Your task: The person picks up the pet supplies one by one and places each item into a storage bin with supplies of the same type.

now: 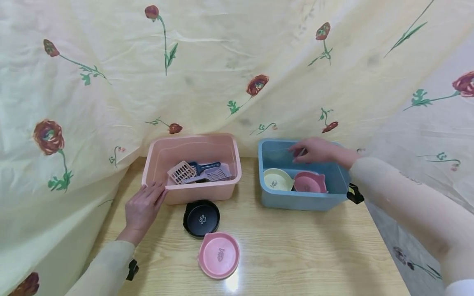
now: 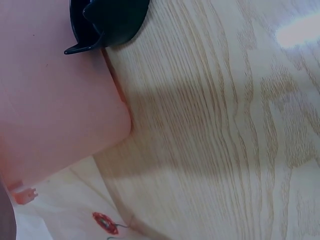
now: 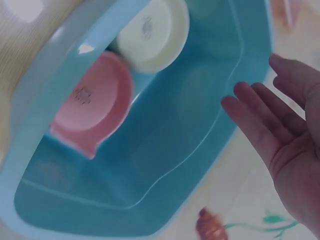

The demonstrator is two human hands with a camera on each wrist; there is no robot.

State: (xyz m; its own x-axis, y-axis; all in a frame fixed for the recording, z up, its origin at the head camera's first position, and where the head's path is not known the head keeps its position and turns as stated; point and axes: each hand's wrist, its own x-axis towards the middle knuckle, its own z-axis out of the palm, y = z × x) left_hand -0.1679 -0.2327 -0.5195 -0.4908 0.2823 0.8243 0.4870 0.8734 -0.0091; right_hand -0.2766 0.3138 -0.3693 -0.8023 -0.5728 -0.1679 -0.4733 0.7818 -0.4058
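My left hand (image 1: 142,207) holds the front left corner of the pink bin (image 1: 200,193), its fingers at the rim; the left wrist view shows mostly the bin's outer wall. Several slotted litter scoops lie inside that bin, among them a beige one (image 1: 182,172), a dark blue one (image 1: 207,166) and a lavender one (image 1: 218,174). Over the back of the blue bin (image 1: 296,201), my right hand (image 1: 314,150) hovers with nothing in it, fingers loosely extended. A cream pet bowl (image 1: 277,180) and a dark pink pet bowl (image 1: 309,182) sit side by side within the blue bin.
On the wooden table (image 1: 289,255), a black pet bowl (image 1: 201,219) with a paw print stands before the pink bin. Nearer the front lies a light pink bowl (image 1: 219,255) with a fishbone print. A flowered cloth (image 1: 207,53) hangs behind both bins.
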